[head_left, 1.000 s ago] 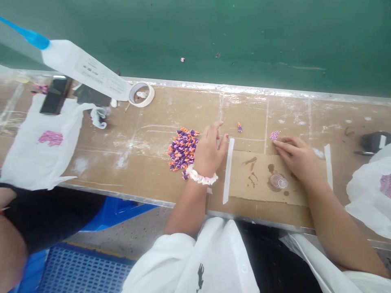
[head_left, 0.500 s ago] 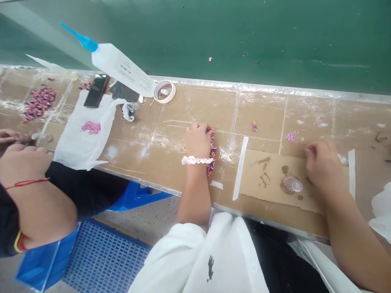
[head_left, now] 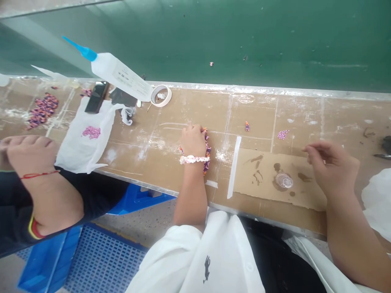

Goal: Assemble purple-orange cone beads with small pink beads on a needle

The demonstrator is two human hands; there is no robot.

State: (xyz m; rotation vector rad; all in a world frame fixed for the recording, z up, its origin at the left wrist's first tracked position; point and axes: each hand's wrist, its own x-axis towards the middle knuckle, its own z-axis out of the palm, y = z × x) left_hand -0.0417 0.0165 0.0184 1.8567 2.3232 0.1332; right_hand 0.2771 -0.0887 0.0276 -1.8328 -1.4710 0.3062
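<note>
My left hand [head_left: 193, 140] rests knuckles-up on a pile of small purple and orange pieces [head_left: 207, 151], fingers curled down into it; most of the pile is hidden under the hand. A white frilly band circles that wrist. My right hand [head_left: 332, 167] hovers over the right end of a brown cardboard sheet [head_left: 269, 191], fingers loosely bent with thumb and forefinger close together; I cannot make out anything between them. A small pink cluster [head_left: 283, 134] lies on the bench left of that hand, and a single purple piece [head_left: 247, 126] lies farther left.
A small clear cup [head_left: 284, 180] and a white strip [head_left: 234, 167] sit on and beside the cardboard. At the back left are a glue bottle [head_left: 122, 75], a tape roll [head_left: 161, 96] and a white bag [head_left: 73, 150]. Another person's arm [head_left: 36, 175] works at the left.
My left hand moved onto the purple and orange pile and curled shut over it. My right hand left the pink cluster, drew back to the right and lifted. The view swung left.
</note>
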